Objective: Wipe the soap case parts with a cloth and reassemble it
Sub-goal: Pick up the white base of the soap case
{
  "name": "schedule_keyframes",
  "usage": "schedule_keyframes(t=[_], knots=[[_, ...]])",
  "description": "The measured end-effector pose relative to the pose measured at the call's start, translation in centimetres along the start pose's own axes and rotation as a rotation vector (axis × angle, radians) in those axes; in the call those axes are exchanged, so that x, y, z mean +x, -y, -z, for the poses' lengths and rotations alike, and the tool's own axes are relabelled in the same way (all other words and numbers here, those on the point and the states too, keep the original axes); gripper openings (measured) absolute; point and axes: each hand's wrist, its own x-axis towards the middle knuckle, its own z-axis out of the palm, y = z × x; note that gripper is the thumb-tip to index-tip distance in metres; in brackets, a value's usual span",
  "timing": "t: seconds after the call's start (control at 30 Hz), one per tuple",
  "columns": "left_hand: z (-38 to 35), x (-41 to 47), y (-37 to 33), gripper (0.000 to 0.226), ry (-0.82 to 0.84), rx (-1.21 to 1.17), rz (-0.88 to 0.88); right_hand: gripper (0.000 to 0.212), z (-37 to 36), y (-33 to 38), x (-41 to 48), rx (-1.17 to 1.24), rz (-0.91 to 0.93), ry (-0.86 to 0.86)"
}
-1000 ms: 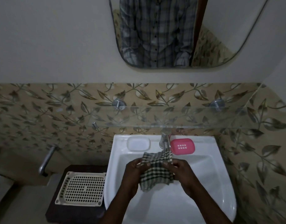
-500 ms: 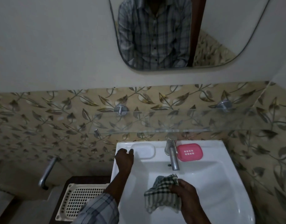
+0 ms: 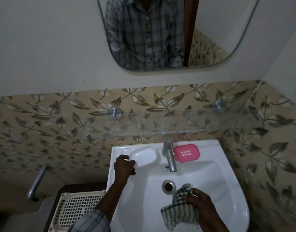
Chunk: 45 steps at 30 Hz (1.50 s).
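Note:
My left hand (image 3: 124, 168) grips the left end of the white soap case part (image 3: 143, 156) and has it tilted up off the back left ledge of the white sink (image 3: 215, 166). The pink soap case part (image 3: 186, 152), with small slots in its middle, lies flat on the ledge to the right of the tap. My right hand (image 3: 201, 204) holds the bunched green-and-white checked cloth (image 3: 179, 210) over the basin, just right of the drain.
A chrome tap (image 3: 169, 155) stands between the two case parts. A glass shelf (image 3: 160, 129) juts out just above the sink's back edge. A cream perforated tray (image 3: 77, 210) sits on a dark stand to the left. A mirror hangs above.
My left hand let go of the cloth, reached to the back left ledge and lifted the white case part. My right hand kept the cloth and drew back toward me.

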Motion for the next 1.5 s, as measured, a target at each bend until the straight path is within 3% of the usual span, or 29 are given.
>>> schedule_keyframes(t=[0.13,0.2,0.3,0.43,0.57,0.67,0.77,0.87,0.97,1.07,1.13,1.23,1.37,1.43,1.5], knots=[[-0.1,-3.5,1.8,0.019,0.150,-0.063,0.087,0.018,0.3,0.5,0.4,0.038,-0.008,0.000],[-0.7,-5.2,2.2,0.018,0.111,0.051,-0.011,0.018,0.7,0.8,0.7,0.057,-0.009,-0.019],[-1.8,-7.8,2.9,0.011,-0.062,0.439,-0.422,0.019,1.5,1.0,1.3,0.065,0.001,-0.049],[-3.1,-9.9,3.7,0.034,0.001,0.856,-0.949,0.018,2.3,0.9,1.8,0.072,-0.001,-0.116],[-3.1,-9.2,3.9,0.029,-0.069,0.961,-1.276,0.018,3.1,0.9,1.8,0.083,-0.013,-0.109],[-2.2,-8.6,4.3,0.029,-0.056,0.994,-1.185,0.018,3.6,0.7,1.9,0.094,-0.028,-0.118],[-2.1,-8.4,4.7,0.023,0.016,1.003,-0.744,0.016,2.9,0.3,2.0,0.062,-0.053,-0.114],[-3.1,-8.8,5.1,0.023,0.048,0.756,-0.445,0.008,1.7,0.5,1.7,-0.051,-0.009,-0.124],[-3.2,-9.4,4.5,0.052,0.155,0.462,-0.179,0.011,0.4,1.2,1.2,-0.176,0.112,-0.122],[-2.9,-10.7,3.9,0.061,0.337,0.140,-0.053,0.013,-0.7,1.9,1.0,-0.312,0.215,-0.134],[-2.8,-10.8,4.4,0.057,0.346,-0.005,-0.002,0.015,-1.2,2.2,0.9,-0.374,0.226,-0.126],[-2.5,-10.6,4.1,0.036,0.211,0.040,-0.059,0.019,-1.3,2.2,1.0,-0.369,0.214,-0.104],[-2.0,-10.6,3.6,0.018,-0.017,0.370,-0.500,0.022,0.0,2.0,1.2,-0.284,0.191,-0.181],[-1.6,-10.5,3.4,0.013,-0.080,0.412,-0.708,0.020,1.1,1.8,1.5,-0.285,0.170,-0.204],[-1.3,-10.2,3.8,0.006,-0.067,0.383,-0.751,0.022,2.1,1.9,1.4,-0.282,0.161,-0.209]])
